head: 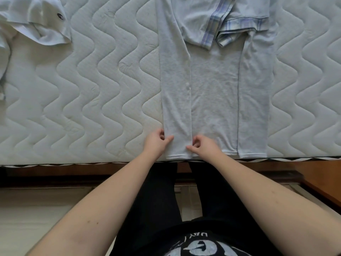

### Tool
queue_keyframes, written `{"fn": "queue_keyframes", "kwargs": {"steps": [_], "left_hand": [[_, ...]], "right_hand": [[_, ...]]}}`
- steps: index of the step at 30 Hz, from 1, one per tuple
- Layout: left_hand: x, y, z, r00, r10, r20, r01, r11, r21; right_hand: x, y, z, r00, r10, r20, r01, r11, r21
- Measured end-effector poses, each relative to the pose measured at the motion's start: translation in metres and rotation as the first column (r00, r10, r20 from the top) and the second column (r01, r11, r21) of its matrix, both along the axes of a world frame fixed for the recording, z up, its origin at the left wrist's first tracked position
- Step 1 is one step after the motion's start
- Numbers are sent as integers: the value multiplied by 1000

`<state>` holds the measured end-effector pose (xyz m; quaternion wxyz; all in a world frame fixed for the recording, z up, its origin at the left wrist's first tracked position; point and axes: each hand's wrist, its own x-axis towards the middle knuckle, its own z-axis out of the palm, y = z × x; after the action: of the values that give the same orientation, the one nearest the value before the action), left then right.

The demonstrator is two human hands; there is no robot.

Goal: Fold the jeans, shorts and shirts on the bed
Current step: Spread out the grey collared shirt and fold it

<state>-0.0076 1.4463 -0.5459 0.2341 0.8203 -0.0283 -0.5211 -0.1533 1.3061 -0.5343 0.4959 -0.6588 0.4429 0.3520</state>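
Both grips pinch the bottom hem of the grey shirt's folded-in left panel: left hand (156, 143) on its outer edge, right hand (203, 146) on its inner edge. The grey shirt (214, 85) lies flat along the bed (92, 80) at the near edge. At 10 o'clock sits a crumpled white shirt (35, 19), well apart.

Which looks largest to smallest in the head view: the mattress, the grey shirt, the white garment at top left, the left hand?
1. mattress
2. grey shirt
3. white garment, partly out of frame, so its full size is unsure
4. left hand
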Motion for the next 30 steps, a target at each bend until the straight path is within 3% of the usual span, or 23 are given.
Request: {"fn": "queue_keyframes", "kwargs": {"steps": [5, 9, 13, 25, 30], "left_hand": [[-9, 12, -2, 997, -62, 52, 57, 994, 88], [-14, 22, -3, 997, -57, 48, 53, 995, 79], [-16, 30, -5, 985, -165, 41, 160, 981, 108], [-31, 39, 9, 988, -134, -80, 143, 982, 125], [-36, 35, 14, 984, -171, -55, 179, 954, 239]], "right_hand": [[-1, 1, 1, 997, 71, -33, -73, 995, -68], [-5, 3, 3, 989, 134, -59, -136, 990, -26], [-1, 0, 4, 965, 245, -93, -250, 968, -35], [5, 14, 24, 961, 204, -184, -207, 978, 2], [7, 16, 27, 941, 255, -223, -267, 963, -28]]}}
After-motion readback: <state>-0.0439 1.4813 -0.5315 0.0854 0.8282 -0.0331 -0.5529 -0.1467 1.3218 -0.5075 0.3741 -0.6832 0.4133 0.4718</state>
